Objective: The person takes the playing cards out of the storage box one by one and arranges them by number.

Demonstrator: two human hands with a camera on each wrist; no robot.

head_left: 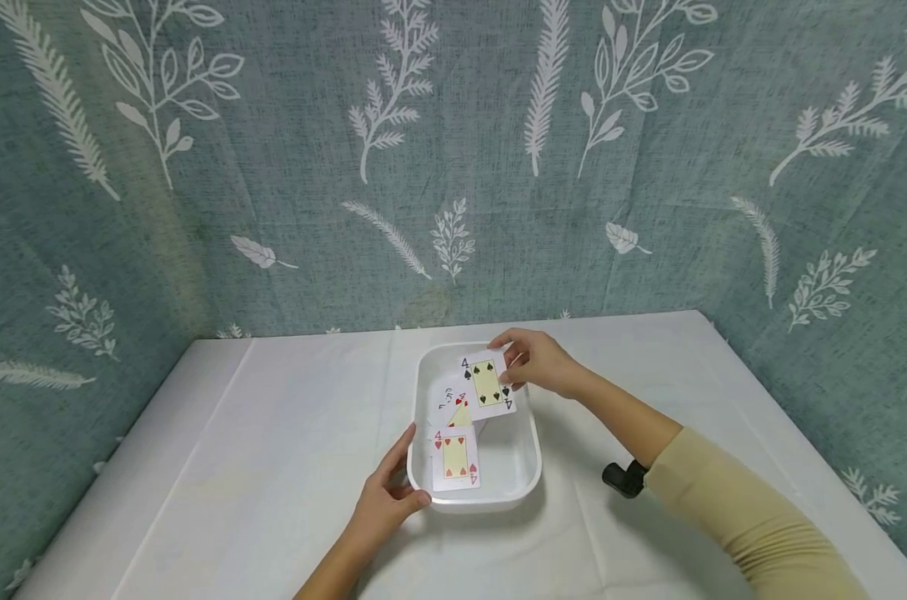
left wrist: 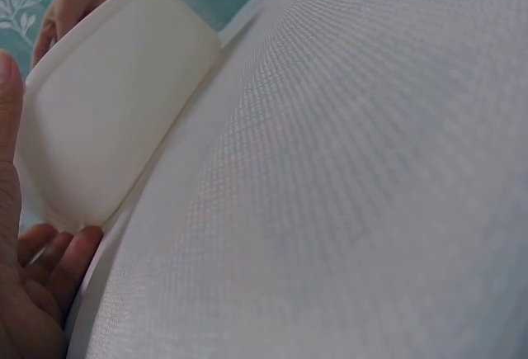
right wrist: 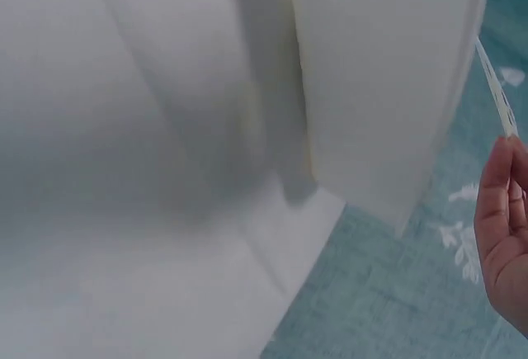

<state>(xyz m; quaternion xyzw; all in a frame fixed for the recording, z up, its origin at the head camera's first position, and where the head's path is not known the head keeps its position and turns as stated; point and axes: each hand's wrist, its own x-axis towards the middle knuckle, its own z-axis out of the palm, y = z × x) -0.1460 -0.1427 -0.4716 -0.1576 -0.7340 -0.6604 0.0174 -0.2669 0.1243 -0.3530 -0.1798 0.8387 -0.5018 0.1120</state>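
A white rectangular tray (head_left: 536, 467) stands on the table with playing cards in it. My right hand (head_left: 539, 362) pinches a four of spades (head_left: 487, 383) at its right edge, over the far part of the tray. In the right wrist view that card (right wrist: 497, 91) appears edge-on between thumb and fingers. Face up in the near part lies a four of hearts (head_left: 455, 458). Between them another red-suited card (head_left: 459, 412) shows only partly, the rest covered. My left hand (head_left: 378, 504) holds the tray's near left corner, its thumb on the near side and fingers along the left.
A white cloth (head_left: 273, 467) covers the table. Behind it and at both sides hangs a teal curtain (head_left: 483, 217) with white leaf prints. A small black device (head_left: 624, 479) sits by the right forearm, beside the beige sleeve (head_left: 739, 508).
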